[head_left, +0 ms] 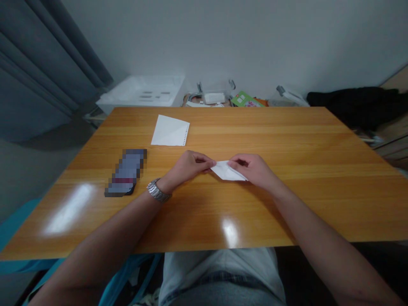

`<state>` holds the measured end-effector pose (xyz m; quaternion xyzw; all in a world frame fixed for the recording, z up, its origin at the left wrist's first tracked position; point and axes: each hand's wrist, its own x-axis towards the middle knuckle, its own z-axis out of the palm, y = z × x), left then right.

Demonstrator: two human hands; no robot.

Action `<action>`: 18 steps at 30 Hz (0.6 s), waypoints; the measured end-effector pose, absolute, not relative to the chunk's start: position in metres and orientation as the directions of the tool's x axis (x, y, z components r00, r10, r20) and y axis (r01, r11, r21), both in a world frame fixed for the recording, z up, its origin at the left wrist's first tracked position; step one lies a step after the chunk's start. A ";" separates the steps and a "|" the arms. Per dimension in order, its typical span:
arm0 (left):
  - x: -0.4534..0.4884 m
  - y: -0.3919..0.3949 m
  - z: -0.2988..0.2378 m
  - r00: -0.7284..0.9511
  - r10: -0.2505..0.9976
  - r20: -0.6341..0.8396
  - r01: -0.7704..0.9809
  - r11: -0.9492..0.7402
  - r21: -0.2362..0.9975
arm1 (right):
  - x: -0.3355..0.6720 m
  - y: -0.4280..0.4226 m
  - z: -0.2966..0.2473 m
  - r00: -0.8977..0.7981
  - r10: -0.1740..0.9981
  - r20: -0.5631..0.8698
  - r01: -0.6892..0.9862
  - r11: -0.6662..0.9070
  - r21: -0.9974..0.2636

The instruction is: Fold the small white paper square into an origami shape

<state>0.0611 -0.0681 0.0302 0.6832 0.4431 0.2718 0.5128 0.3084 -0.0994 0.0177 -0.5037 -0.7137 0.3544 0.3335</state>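
A small folded piece of white paper point(227, 171) is between my hands, just over the middle of the wooden table point(287, 144). My left hand point(190, 166), with a metal watch point(157, 190) on its wrist, pinches the paper's left corner. On the other side, my right hand point(255, 168) grips its upper right edge between thumb and fingers. Part of the paper's right end is hidden behind that hand. Farther back to the left lies a flat white sheet point(170, 131) with punched holes down its right side.
A phone point(128, 172), its picture pixelated, lies left of my hands. Beyond the far edge are a white plastic bin point(149, 89), a green booklet point(246, 100), a white box point(214, 98) and dark cloth point(353, 102). A blue chair point(22, 216) stands at the left.
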 end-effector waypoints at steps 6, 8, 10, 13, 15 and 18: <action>0.060 -0.067 0.026 0.438 0.894 -0.096 0.245 -0.016 0.969 | 0.310 -0.098 0.015 -0.234 0.967 0.102 0.509 0.211 -0.835; 0.059 -0.067 0.027 0.412 0.908 -0.072 0.211 -0.019 0.977 | 0.311 -0.097 0.014 -0.206 0.974 0.098 0.508 0.192 -0.840; 0.059 -0.067 0.029 0.370 0.928 -0.033 0.197 -0.044 0.979 | 0.312 -0.096 0.014 -0.183 0.979 0.089 0.498 0.171 -0.850; 0.060 -0.069 0.034 0.331 0.943 0.021 0.204 -0.094 0.974 | 0.311 -0.096 0.013 -0.164 0.983 0.080 0.489 0.151 -0.859; 0.061 -0.070 0.036 0.335 0.941 0.050 0.199 -0.122 0.972 | 0.310 -0.096 0.013 -0.160 0.984 0.081 0.487 0.150 -0.861; 0.062 -0.071 0.036 0.359 0.929 0.091 0.239 -0.186 0.953 | 0.309 -0.096 0.014 -0.159 0.984 0.084 0.493 0.153 -0.856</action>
